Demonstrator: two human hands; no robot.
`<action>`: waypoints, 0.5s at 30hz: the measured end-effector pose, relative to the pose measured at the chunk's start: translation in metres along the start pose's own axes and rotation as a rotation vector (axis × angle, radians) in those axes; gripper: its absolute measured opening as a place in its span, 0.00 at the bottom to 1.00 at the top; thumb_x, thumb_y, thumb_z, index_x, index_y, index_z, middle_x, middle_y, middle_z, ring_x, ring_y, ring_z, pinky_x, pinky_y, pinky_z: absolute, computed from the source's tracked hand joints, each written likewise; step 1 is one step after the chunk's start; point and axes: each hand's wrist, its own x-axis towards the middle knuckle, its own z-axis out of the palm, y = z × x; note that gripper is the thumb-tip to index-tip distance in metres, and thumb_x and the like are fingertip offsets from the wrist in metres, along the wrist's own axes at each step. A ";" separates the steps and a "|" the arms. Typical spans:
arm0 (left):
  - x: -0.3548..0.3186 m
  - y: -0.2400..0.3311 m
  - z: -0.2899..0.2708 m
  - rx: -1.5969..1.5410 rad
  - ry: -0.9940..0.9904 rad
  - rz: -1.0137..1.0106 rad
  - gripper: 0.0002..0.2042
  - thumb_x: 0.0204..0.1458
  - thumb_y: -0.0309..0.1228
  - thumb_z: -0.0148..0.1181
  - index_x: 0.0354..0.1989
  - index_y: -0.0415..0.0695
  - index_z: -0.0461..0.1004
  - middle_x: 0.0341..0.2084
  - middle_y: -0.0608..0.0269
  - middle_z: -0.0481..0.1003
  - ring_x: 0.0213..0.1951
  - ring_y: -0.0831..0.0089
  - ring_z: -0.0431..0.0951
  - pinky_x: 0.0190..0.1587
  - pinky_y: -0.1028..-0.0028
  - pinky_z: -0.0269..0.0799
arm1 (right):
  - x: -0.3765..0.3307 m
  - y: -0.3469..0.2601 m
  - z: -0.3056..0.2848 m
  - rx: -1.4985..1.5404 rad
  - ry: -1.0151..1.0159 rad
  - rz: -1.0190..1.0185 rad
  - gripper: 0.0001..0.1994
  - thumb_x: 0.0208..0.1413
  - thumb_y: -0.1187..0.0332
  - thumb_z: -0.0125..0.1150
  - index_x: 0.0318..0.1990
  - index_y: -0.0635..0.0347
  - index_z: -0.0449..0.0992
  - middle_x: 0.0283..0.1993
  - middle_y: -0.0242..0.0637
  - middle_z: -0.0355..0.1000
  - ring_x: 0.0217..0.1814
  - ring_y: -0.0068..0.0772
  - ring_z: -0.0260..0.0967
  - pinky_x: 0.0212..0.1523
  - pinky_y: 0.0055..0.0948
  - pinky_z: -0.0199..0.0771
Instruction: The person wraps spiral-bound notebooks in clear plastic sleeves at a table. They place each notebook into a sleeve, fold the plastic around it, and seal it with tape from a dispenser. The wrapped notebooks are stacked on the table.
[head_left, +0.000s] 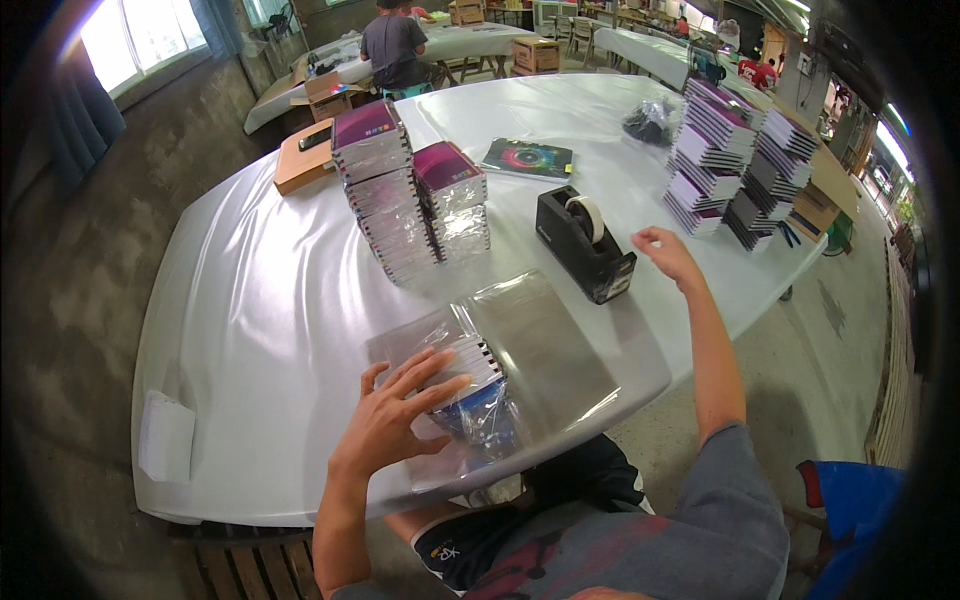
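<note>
My left hand (400, 405) lies with fingers spread on a small bundle of spiral-bound notebooks (470, 375) wrapped in clear film, pressing it near the table's front edge. Beneath and beside the bundle is a flat stack of clear plastic sleeves (550, 350). My right hand (668, 255) is raised just right of a black tape dispenser (585, 250) that carries a roll of tape. Its fingers are curled together; whether a piece of tape is between them is too small to see.
Two tall stacks of wrapped notebooks (375, 190) stand beyond the bundle, left of a dark-covered book (530, 158). Unwrapped notebook stacks (710, 155) rise at the back right. An orange-brown box (303, 160) lies far left, a white block (166, 437) near left. Another person (393, 48) sits beyond.
</note>
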 end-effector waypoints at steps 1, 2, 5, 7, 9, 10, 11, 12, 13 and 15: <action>-0.001 -0.001 -0.001 0.008 -0.002 -0.011 0.39 0.24 0.35 0.77 0.54 0.67 0.71 0.61 0.71 0.64 0.64 0.70 0.59 0.63 0.60 0.46 | -0.001 -0.014 0.004 0.079 -0.147 0.123 0.16 0.51 0.51 0.61 0.37 0.52 0.78 0.37 0.27 0.72 0.32 0.22 0.61 0.29 0.26 0.61; -0.001 -0.002 -0.002 0.004 -0.001 -0.016 0.39 0.24 0.35 0.77 0.54 0.68 0.71 0.61 0.71 0.64 0.64 0.70 0.59 0.63 0.59 0.46 | -0.001 -0.023 0.007 0.157 -0.295 0.245 0.16 0.51 0.49 0.62 0.35 0.52 0.78 0.36 0.26 0.72 0.32 0.22 0.60 0.28 0.26 0.60; -0.001 -0.002 -0.003 -0.016 -0.033 -0.026 0.39 0.23 0.35 0.77 0.53 0.70 0.72 0.61 0.71 0.63 0.65 0.69 0.58 0.63 0.58 0.43 | -0.003 -0.017 0.012 0.241 -0.431 0.309 0.13 0.50 0.50 0.63 0.34 0.48 0.77 0.29 0.22 0.66 0.31 0.22 0.56 0.28 0.25 0.58; 0.001 -0.003 -0.003 -0.026 -0.050 -0.042 0.39 0.22 0.35 0.77 0.52 0.71 0.72 0.62 0.71 0.62 0.67 0.67 0.55 0.64 0.55 0.41 | -0.004 -0.017 0.014 0.341 -0.461 0.342 0.12 0.51 0.52 0.63 0.35 0.47 0.77 0.31 0.21 0.65 0.35 0.23 0.55 0.31 0.29 0.60; -0.001 -0.001 -0.006 0.009 -0.070 -0.073 0.40 0.21 0.34 0.77 0.52 0.74 0.72 0.63 0.73 0.60 0.69 0.63 0.48 0.65 0.52 0.36 | -0.011 -0.018 0.014 0.492 -0.448 0.399 0.11 0.51 0.53 0.62 0.36 0.47 0.77 0.35 0.22 0.66 0.39 0.24 0.55 0.34 0.35 0.63; -0.001 0.000 -0.007 0.025 -0.079 -0.089 0.40 0.20 0.34 0.77 0.52 0.75 0.72 0.64 0.74 0.59 0.70 0.61 0.45 0.66 0.51 0.33 | -0.014 -0.019 0.015 0.579 -0.438 0.410 0.10 0.51 0.54 0.62 0.36 0.47 0.77 0.37 0.23 0.66 0.42 0.25 0.55 0.36 0.39 0.63; -0.002 0.001 -0.008 0.048 -0.084 -0.097 0.41 0.20 0.34 0.77 0.52 0.76 0.71 0.64 0.75 0.58 0.70 0.59 0.41 0.66 0.49 0.30 | -0.018 -0.021 0.016 0.666 -0.427 0.420 0.09 0.51 0.55 0.62 0.35 0.47 0.77 0.39 0.24 0.66 0.45 0.27 0.54 0.38 0.43 0.63; -0.003 0.002 -0.009 0.070 -0.096 -0.112 0.42 0.19 0.34 0.78 0.52 0.77 0.71 0.65 0.77 0.57 0.70 0.57 0.38 0.66 0.48 0.27 | -0.023 -0.021 0.021 0.756 -0.424 0.437 0.09 0.51 0.56 0.62 0.35 0.47 0.77 0.42 0.25 0.65 0.48 0.28 0.54 0.39 0.48 0.64; -0.004 0.003 -0.009 0.093 -0.109 -0.127 0.42 0.18 0.34 0.78 0.52 0.78 0.71 0.65 0.78 0.56 0.71 0.55 0.35 0.67 0.47 0.24 | -0.027 -0.019 0.025 0.840 -0.388 0.435 0.08 0.51 0.57 0.62 0.35 0.48 0.77 0.43 0.26 0.65 0.50 0.30 0.54 0.41 0.50 0.64; -0.003 0.003 -0.007 0.107 -0.109 -0.115 0.43 0.17 0.34 0.78 0.52 0.80 0.70 0.65 0.79 0.56 0.71 0.55 0.34 0.67 0.46 0.22 | -0.033 -0.013 0.028 1.002 -0.305 0.431 0.08 0.50 0.59 0.63 0.35 0.49 0.77 0.46 0.29 0.64 0.53 0.34 0.54 0.43 0.55 0.63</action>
